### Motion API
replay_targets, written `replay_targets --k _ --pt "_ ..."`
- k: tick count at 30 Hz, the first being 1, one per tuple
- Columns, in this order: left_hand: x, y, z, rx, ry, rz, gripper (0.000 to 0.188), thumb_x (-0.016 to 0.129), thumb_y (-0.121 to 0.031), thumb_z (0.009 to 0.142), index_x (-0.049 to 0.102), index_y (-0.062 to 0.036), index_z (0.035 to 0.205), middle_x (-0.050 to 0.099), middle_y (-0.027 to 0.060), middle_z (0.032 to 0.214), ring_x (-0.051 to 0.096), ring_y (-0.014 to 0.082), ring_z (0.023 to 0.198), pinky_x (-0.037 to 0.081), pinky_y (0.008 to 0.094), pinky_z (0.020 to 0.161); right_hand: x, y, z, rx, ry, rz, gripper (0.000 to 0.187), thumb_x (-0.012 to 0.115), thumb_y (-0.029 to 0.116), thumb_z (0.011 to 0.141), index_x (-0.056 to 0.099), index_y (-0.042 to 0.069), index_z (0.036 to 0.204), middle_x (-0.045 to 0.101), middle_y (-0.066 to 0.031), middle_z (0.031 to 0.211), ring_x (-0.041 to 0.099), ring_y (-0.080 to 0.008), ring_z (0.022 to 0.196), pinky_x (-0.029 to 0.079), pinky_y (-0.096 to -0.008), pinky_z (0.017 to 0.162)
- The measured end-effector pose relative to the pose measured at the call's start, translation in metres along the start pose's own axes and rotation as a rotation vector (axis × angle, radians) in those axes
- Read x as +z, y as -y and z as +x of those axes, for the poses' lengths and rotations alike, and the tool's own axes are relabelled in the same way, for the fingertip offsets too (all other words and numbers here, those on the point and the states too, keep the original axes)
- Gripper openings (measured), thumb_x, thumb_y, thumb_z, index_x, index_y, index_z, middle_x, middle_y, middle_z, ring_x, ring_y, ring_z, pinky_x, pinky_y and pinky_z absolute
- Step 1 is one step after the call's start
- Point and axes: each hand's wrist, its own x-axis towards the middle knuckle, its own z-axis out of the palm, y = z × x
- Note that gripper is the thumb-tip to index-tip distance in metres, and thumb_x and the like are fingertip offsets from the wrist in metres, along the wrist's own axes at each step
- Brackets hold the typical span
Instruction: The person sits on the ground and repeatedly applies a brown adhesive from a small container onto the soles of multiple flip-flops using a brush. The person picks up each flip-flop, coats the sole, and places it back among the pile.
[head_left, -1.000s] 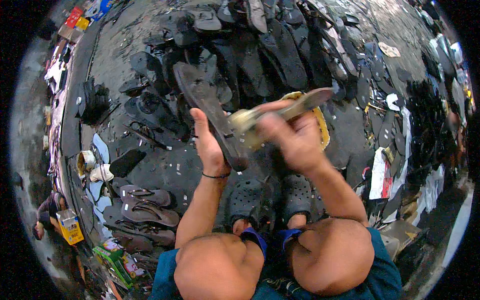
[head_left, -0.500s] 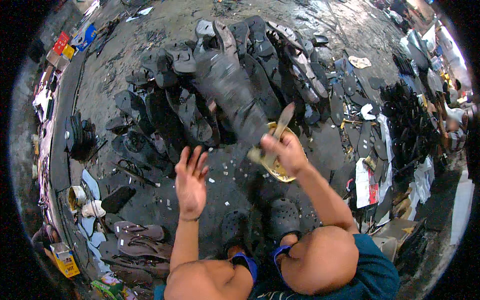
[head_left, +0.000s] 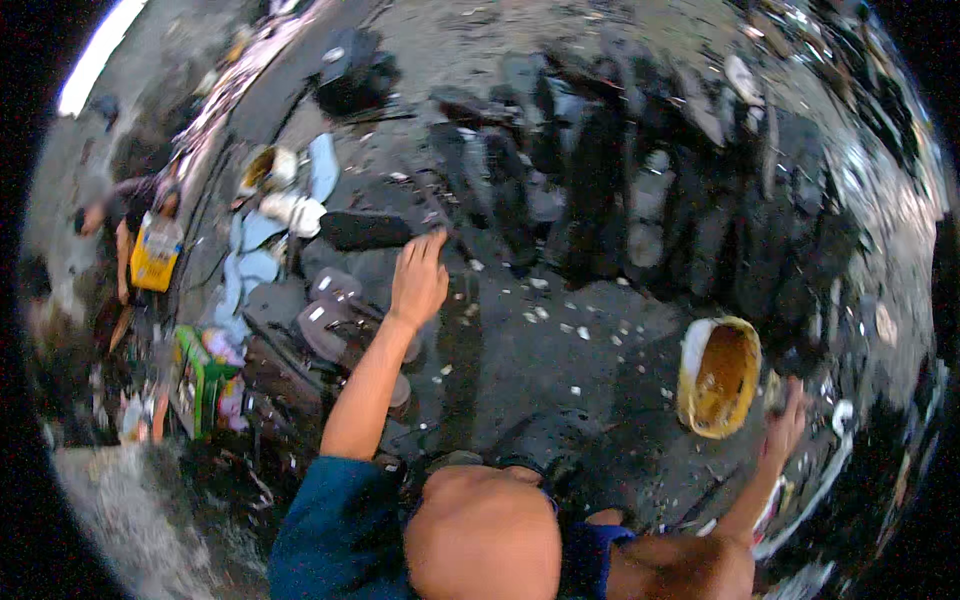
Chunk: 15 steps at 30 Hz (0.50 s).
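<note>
My left hand (head_left: 420, 280) reaches forward, fingers stretched out and holding nothing that I can see. Its fingertips are just right of a loose black sole (head_left: 365, 230) on the dark floor. Far to the right, my right hand (head_left: 785, 430) is low and smeared by motion, beside an oval tub (head_left: 689, 375) with yellow-brown stuff inside. A pale patch at its fingertips looks like the bristle end of a brush (head_left: 773, 390); the handle is hidden or blurred. Beyond both hands, many dark slipper soles (head_left: 590, 190) lean together in a blurred row.
Left of my left arm lie brown strap sandals (head_left: 335, 315), light-blue scraps (head_left: 258, 268) and a white cup-like container (head_left: 285, 165). A stack of dark soles (head_left: 355, 75) stands farther off. A person (head_left: 120, 215) is at the far left near a yellow box (head_left: 157, 255).
The view has swung left. My left hand has reached out toward the loose black sole. My right hand has moved off the tub to its right, and the large dark piece blurred before it is gone.
</note>
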Motion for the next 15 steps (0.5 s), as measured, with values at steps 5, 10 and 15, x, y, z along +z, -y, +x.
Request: replay_targets --k 5,10,15 --pt "0.004 0.104 0.034 0.082 -0.092 0.671 0.075 0.076 -0.011 0.073 0.049 -0.0114 0.143 0.056 0.015 0.138 0.049 0.0342 0.132 0.041 0.0482 0.107 -0.007 -0.034 -0.046 -0.098 0.177 -0.21 0.043 0.059 0.039 0.103 0.062 0.01 0.136 0.063 0.0001 0.124 0.058 -0.0106 0.101 0.048 -0.0281 0.078" --pt "-0.051 0.07 0.049 0.148 0.021 0.132 0.036 0.071 -0.01 0.081 0.068 -0.007 0.116 0.07 0.0145 0.105 0.064 0.0349 0.104 0.048 0.0462 0.094 0.035 0.07 -0.077 -0.227 0.091 -0.328 0.039 0.077 0.018 0.092 0.067 -0.007 0.12 0.073 -0.0103 0.104 0.067 -0.0154 0.093 0.055 -0.0303 0.084" --pt "-0.152 -0.088 -0.037 0.432 -0.159 -0.622 0.037 0.061 0.011 0.082 0.063 -0.0027 0.116 0.063 0.0153 0.133 0.063 0.0301 0.116 0.046 0.0397 0.106 0.093 0.068 -0.062 -0.393 0.092 -0.313 0.029 0.079 0.024 0.086 0.071 0.002 0.104 0.072 -0.0185 0.098 0.071 -0.0321 0.086 0.055 -0.0385 0.08"
